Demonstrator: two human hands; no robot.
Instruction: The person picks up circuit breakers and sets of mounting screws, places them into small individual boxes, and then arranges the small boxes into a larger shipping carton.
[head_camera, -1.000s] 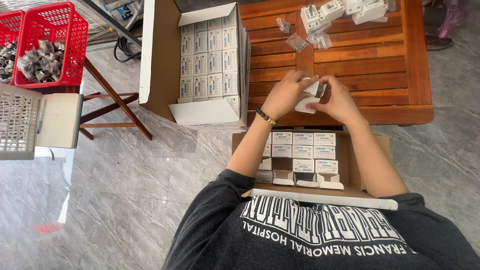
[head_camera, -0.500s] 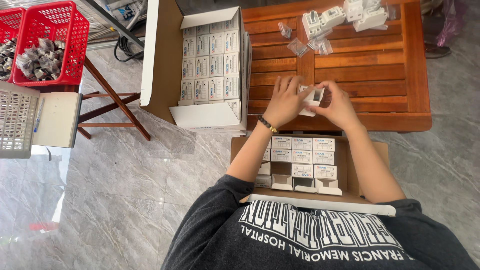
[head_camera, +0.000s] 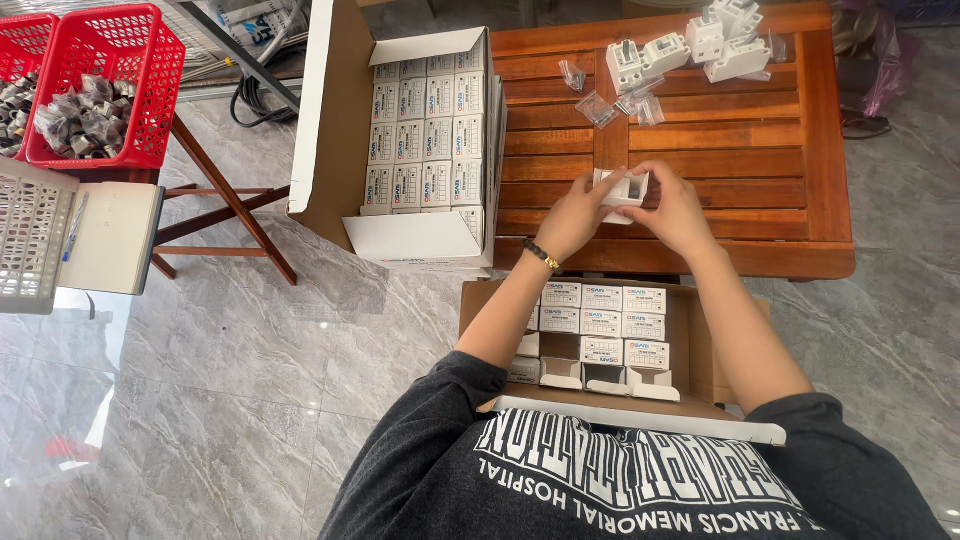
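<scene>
Hands: left hand (head_camera: 572, 215), right hand (head_camera: 672, 208) both gripping small white box (head_camera: 620, 190); above wooden table (head_camera: 780, 200).

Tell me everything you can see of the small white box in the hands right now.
The small white box is a little carton, apparently thin cardboard, held just above the wooden table near its front edge. One end is open and turned toward the camera, showing a shadowed inside in which no contents can be made out. The left hand grips its left side and the right hand its right side, fingers partly covering it. Whether it touches the tabletop cannot be told.
</scene>
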